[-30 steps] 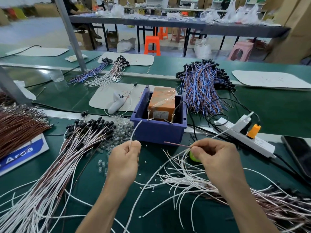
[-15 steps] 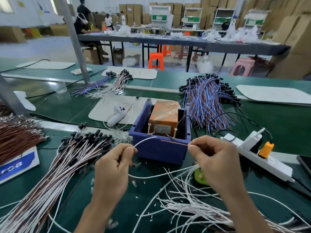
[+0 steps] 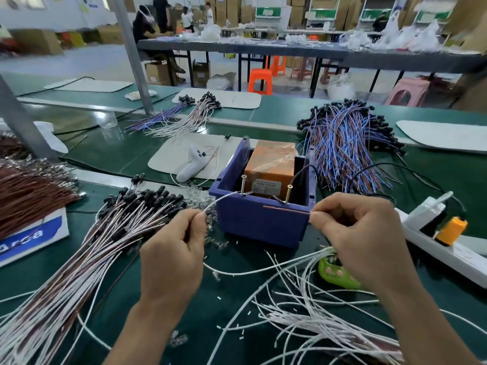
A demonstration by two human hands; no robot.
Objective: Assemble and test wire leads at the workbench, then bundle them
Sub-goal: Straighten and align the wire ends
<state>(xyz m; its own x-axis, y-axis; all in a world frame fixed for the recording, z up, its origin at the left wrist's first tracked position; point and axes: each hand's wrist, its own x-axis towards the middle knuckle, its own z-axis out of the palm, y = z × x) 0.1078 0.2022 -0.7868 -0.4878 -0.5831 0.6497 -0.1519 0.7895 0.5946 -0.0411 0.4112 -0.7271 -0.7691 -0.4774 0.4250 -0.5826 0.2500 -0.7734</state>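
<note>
Fingertips of my left hand [image 3: 171, 255] pinch a thin white wire [image 3: 226, 197], its tip at a brass screw [image 3: 243, 184] on the blue plastic box [image 3: 258, 225]; my right hand [image 3: 363, 241] pinches a straight brown wire [image 3: 284, 208] along the box's front rim.

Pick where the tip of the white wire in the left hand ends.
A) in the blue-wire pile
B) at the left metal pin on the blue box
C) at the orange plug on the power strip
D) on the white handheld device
B: the white wire rises from the left hand and its tip meets the left metal pin at the blue box's front rim; the right hand pinches a brown wire.
</note>
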